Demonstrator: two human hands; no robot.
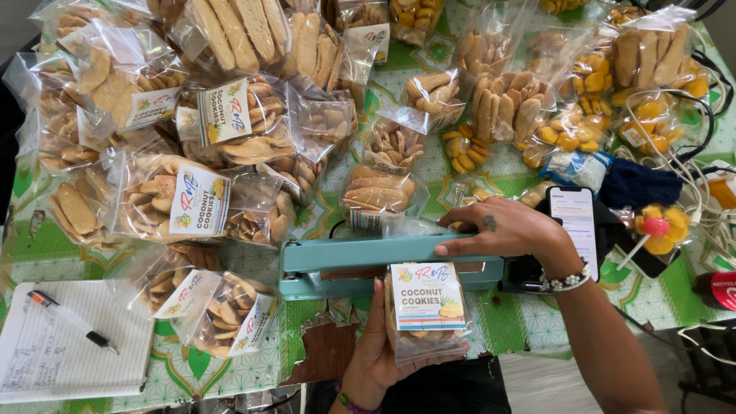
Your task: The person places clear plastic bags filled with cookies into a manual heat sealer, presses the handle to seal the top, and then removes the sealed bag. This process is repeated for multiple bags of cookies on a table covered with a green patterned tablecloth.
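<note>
— Where is the cookie bag (426, 314)?

— I see my left hand (377, 354) gripping it, its top inside the teal sealer (345, 264). The label is rectangular, white and yellow.

— And the right hand (502, 230)?

— It lies flat, pressing the sealer's arm.

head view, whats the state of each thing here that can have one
teal bag sealer: arm pressed down
right hand: pressing on the sealer arm
left hand: holding the bag
clear plastic bag of cookies: top in the sealer
black smartphone: screen lit
orange-capped pen: capped, on the lined notebook
</note>
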